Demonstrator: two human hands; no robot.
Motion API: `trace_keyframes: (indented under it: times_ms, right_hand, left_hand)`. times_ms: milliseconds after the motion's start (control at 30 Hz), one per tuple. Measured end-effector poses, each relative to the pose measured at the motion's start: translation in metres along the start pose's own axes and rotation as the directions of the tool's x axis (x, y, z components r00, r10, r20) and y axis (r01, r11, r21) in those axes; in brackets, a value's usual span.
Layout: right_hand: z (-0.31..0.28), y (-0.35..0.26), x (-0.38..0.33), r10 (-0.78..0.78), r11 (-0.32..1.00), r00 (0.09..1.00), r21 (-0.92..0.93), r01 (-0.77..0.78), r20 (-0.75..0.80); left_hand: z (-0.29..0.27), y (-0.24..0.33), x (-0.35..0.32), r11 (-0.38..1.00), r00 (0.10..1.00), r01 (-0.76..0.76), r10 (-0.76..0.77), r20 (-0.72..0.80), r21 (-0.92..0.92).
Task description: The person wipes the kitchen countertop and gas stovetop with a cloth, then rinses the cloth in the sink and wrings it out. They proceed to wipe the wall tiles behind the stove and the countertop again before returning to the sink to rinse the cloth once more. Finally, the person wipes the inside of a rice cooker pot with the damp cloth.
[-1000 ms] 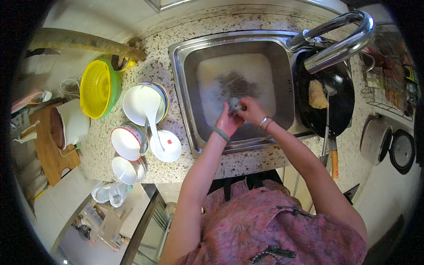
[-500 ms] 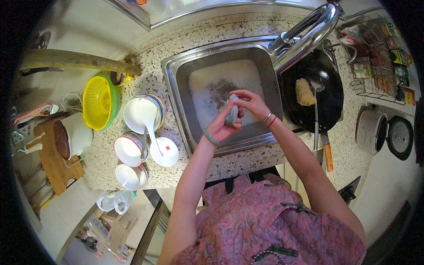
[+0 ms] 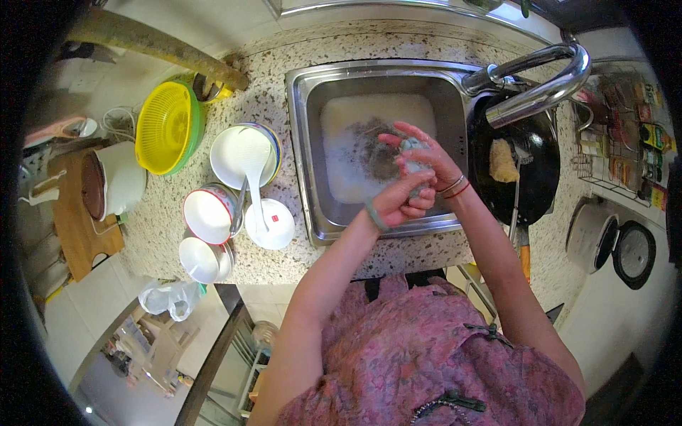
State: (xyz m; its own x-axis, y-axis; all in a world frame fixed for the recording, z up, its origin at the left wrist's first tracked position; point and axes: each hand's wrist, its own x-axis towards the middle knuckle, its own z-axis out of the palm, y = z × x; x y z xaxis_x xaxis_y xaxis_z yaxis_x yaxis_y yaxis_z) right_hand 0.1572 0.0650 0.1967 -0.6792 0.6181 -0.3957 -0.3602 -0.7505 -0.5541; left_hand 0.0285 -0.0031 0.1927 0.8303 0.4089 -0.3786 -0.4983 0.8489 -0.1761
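Observation:
A bunched grey-green cloth [image 3: 414, 145] is squeezed between my two hands over the sink [image 3: 309, 153]. My left hand [image 3: 406, 202] curls its fingers around the lower end of the cloth. Against its upper part lies my right hand [image 3: 437, 165], its fingers stretched out and the cloth in the palm. The sink holds cloudy, whitish water [image 3: 344, 167] with a dark speckled patch in the middle. A chrome faucet [image 3: 533, 99] arches over the right rim of the sink.
White bowls [image 3: 231, 156], a white ladle [image 3: 254, 170] and a yellow colander [image 3: 163, 128] stand left on the speckled counter [image 3: 284, 273]. At right sits a black wok [image 3: 533, 192] holding a tan scrubber [image 3: 503, 162] and a metal spatula [image 3: 516, 195]. A wire spice rack [image 3: 618, 163] is beyond.
The view has shifted, so the sink sits further right. My right hand's fingers have stretched out over the cloth, and my left fingers have curled around its lower end.

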Motion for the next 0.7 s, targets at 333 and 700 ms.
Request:
trace_keyframes:
  times_ms: [333,700]
  right_hand:
    - [0.006,-0.004,0.008,0.012,0.955,0.976,-0.288,-0.076,-0.217]
    - [0.009,0.028,0.026,-0.056,0.975,0.889,-0.217,-0.049,-0.454]
  left_hand:
    - [-0.013,-0.006,0.019,0.437,0.841,-0.074,0.51,-0.179,0.896]
    - [-0.054,-0.005,0.025,-0.171,0.728,0.279,0.68,-0.092,0.945]
